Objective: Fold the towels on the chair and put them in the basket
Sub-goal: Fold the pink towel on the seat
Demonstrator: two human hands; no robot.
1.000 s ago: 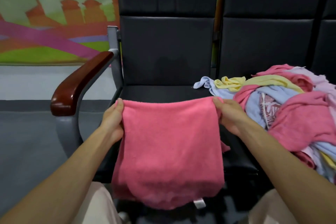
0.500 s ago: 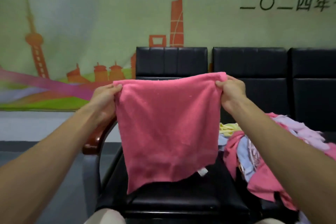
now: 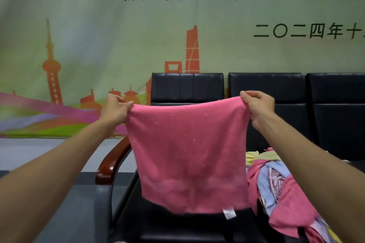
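bare black seat (image 3: 177, 225) below, towel pile (image 3: 280, 185) crowding right

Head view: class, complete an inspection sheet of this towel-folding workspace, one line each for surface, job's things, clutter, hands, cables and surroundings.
Surface: black chair seat, bare below the held towel.
Job's things: pink towel held up spread, white label at its bottom edge; unfolded towel pile to the right; basket not in view.
Clutter: nothing seen.
Hands: left hand and right hand each pinch a top corner of the pink towel.
Cables: nothing seen.
Surroundings: skyline banner on the wall; wooden armrest at left.
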